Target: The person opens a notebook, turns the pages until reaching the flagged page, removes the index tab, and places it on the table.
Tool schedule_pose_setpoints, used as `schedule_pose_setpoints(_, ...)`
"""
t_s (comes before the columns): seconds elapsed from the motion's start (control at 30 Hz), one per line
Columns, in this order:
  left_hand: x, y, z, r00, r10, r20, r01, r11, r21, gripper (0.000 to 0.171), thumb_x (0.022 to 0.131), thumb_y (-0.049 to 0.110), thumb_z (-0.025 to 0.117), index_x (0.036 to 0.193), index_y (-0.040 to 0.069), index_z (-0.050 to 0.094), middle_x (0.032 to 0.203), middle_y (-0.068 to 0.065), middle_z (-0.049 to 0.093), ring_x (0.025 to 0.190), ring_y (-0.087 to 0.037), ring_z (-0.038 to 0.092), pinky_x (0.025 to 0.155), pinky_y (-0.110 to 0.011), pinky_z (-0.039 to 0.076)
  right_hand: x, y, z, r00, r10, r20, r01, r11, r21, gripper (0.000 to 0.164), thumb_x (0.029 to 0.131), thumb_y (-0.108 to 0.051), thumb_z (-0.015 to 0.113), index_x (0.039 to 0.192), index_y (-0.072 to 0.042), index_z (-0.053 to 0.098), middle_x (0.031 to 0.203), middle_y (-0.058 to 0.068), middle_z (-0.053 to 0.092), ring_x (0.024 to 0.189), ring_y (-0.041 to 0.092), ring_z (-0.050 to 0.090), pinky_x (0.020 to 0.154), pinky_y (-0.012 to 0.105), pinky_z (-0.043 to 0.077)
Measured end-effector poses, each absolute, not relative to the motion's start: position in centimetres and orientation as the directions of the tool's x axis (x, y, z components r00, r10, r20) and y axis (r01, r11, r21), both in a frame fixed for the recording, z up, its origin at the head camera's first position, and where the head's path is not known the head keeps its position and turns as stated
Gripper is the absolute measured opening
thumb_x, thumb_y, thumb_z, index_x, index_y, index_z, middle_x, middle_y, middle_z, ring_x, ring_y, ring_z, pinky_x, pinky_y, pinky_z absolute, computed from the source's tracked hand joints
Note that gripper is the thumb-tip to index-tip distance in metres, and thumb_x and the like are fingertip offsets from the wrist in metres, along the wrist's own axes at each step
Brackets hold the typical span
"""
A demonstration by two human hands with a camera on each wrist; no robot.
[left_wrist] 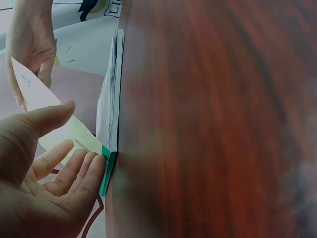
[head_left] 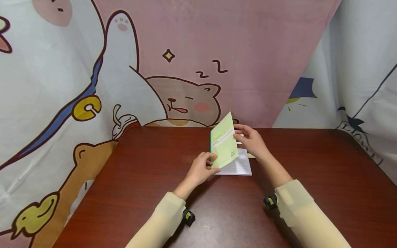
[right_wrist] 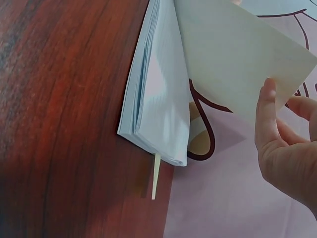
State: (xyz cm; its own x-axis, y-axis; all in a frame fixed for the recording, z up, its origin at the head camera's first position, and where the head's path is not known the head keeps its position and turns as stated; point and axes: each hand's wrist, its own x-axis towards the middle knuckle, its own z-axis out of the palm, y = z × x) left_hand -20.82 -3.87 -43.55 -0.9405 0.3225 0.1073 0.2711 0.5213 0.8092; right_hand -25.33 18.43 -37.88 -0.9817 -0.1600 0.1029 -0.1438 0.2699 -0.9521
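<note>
A notebook with a light green cover point(head_left: 221, 143) lies on the table, its cover raised at a slant over the white lined pages point(head_left: 240, 165). My right hand point(head_left: 253, 142) pinches the cover's free edge between thumb and fingers. At the bound side, my left hand point(head_left: 200, 168) has its thumb apart from its loosely bent fingers, which lie close to the dark green spine point(left_wrist: 107, 171); whether they touch it is hard to tell. A pale yellow strip point(right_wrist: 156, 178) pokes out from the pages' edge.
The reddish-brown wooden table point(head_left: 149, 186) spreads around the notebook. Behind it hangs a cloth point(head_left: 263, 62) printed with cartoon animals, coming down to the table's back edge. Small black devices point(head_left: 188, 217) are worn on both wrists.
</note>
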Motion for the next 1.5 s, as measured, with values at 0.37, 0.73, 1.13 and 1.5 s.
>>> schedule_pose_setpoints(0.37, -20.7, -4.3, -43.7, -0.931, 0.341, 0.13, 0.285, 0.459, 0.842, 0.036, 0.087, 0.01, 0.077, 0.12, 0.005, 0.064, 0.122, -0.015, 0.06, 0.105, -0.029, 0.066, 0.081, -0.021, 0.056, -25.2, 17.9, -37.6, -0.978, -0.18, 0.102, -0.143, 0.229, -0.963, 0.05, 0.101, -0.012, 0.056, 0.147, 0.002, 0.042, 0.134, 0.034, 0.053, 0.085, 0.001, 0.063, 0.076, 0.028, 0.059)
schedule_pose_setpoints(0.73, -20.6, -4.8, -43.9, -0.916, 0.358, 0.179, 0.331, 0.425, 0.842, 0.033, 0.087, 0.005, 0.075, 0.119, 0.006, 0.067, 0.118, -0.015, 0.063, 0.099, -0.028, 0.071, 0.077, -0.019, 0.056, -25.2, 18.3, -38.0, -0.971, -0.2, 0.128, -0.17, 0.212, -0.962, 0.049, 0.103, -0.015, 0.054, 0.146, 0.004, 0.042, 0.134, 0.034, 0.054, 0.089, 0.006, 0.069, 0.089, 0.04, 0.057)
schedule_pose_setpoints(1.13, -20.7, -5.2, -44.1, -0.902, 0.368, 0.224, 0.38, 0.435, 0.816, 0.034, 0.088, 0.006, 0.074, 0.122, 0.007, 0.067, 0.118, -0.014, 0.066, 0.097, -0.026, 0.072, 0.077, -0.023, 0.056, -25.2, 18.9, -38.3, -0.969, -0.194, 0.15, -0.191, 0.211, -0.959, 0.045, 0.103, -0.014, 0.054, 0.142, 0.007, 0.045, 0.129, 0.036, 0.055, 0.093, 0.008, 0.07, 0.086, 0.03, 0.058)
schedule_pose_setpoints(1.5, -20.6, -5.5, -43.9, -0.9, 0.358, 0.249, 0.399, 0.442, 0.804, 0.041, 0.087, 0.003, 0.072, 0.127, 0.006, 0.061, 0.118, -0.014, 0.068, 0.095, -0.026, 0.072, 0.084, -0.037, 0.057, -25.2, 19.5, -38.7, -0.974, -0.186, 0.131, -0.169, 0.202, -0.965, 0.045, 0.102, -0.011, 0.055, 0.141, 0.009, 0.045, 0.116, 0.014, 0.062, 0.09, 0.001, 0.068, 0.087, 0.03, 0.058)
